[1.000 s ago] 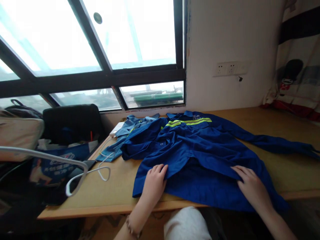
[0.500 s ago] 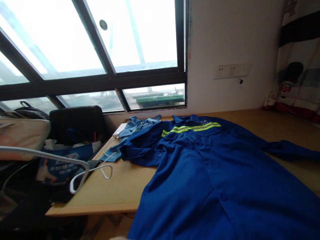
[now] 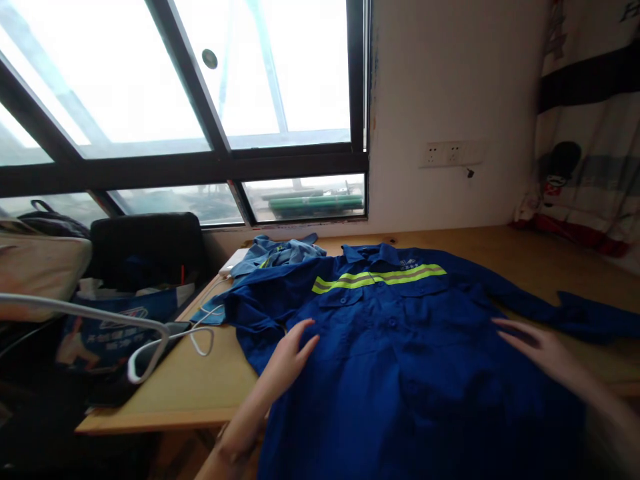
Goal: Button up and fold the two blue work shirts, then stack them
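One blue shirt (image 3: 370, 347), front up on the bench (image 3: 200, 387), spread wide: collar (image 3: 367, 253) at the far end toward the window (image 3: 300, 157), near end running past the bench's front edge & out of shot. L hand (image 3: 287, 353) at its L side, thumb & fingers apart, nothing pinched btwn them. R hand (image 3: 543, 347) out on the R side, bit blurred, fingers apart too, no cloth gripped afaict. Touching or just above? Can't tell for either, tbh.

Progress, then: laying-out looks mostly done, I'd say. Front's up, collar's in place, yellow stripe (image 3: 345, 283) runs right across the chest, w/ a slight break at the middle. Body's at full width, no part turned over that I can see.

What's left, imo: evening-out. Soft creases in the body, esp. lower down, tho it's dark there. L sleeve (image 3: 260, 293) is rumpled & seems to lie over part of the pale garment (image 3: 295, 253), itself bunched up nr the window. R sleeve (image 3: 525, 293) trails off along the bench, bent nr the cuff, so not straight yet.
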Tool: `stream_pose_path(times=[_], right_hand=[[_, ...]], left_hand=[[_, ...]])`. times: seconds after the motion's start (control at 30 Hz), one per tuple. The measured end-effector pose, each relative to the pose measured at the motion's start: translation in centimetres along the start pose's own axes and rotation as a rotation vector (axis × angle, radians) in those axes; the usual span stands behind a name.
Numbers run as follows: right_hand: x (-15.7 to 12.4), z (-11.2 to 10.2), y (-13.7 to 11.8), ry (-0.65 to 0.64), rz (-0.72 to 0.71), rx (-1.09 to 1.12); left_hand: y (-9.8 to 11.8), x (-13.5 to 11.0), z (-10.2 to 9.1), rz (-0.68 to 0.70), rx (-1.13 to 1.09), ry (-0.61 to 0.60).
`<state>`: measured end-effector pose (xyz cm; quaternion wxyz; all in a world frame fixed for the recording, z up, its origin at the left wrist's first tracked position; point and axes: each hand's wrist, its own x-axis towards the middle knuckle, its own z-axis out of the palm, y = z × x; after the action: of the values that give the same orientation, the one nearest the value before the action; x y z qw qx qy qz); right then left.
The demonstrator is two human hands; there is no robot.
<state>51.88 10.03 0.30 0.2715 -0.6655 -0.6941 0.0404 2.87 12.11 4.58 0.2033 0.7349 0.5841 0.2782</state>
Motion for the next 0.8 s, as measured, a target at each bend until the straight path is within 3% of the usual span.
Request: stream_pose_path(times=[0.1, 0.2, 0.3, 0.4, 0.5, 0.67, 0.8], right_hand=[[6.9, 3.8, -3.2, 0.015, -0.067, -0.012], [13.0, 8.3, -4.5, -0.046, 0.025, -0.177], [16.4, 10.1, -1.8, -0.129, 0.174, -0.270], [17.7, 9.4, 3.0, -0.106, 0.255, -0.291], [18.1, 8.0, 7.3, -0.074, 0.298, -0.296], [18.4, 6.9, 10.1, -0.062, 0.303, -0.300], [18.0, 6.2, 10.1, 0.030, 0.260, -0.256]], left_hand=[[-0.3, 7.9, 4.4, -0.015, 0.151, 0.115], [-1.3, 13.7, 7.6, -0.152, 0.305, 0.082], [-2.4, 17.8, 9.4, -0.166, 0.369, 0.070], [-3.2, 21.0, 9.9, -0.100, 0.301, 0.016], [-4.1, 23.2, 9.5, -0.100, 0.031, 0.016], [-6.4, 23.7, 8.3, -0.237, -0.588, 0.282], [-6.8, 23.2, 8.5, -0.247, -0.584, 0.363]])
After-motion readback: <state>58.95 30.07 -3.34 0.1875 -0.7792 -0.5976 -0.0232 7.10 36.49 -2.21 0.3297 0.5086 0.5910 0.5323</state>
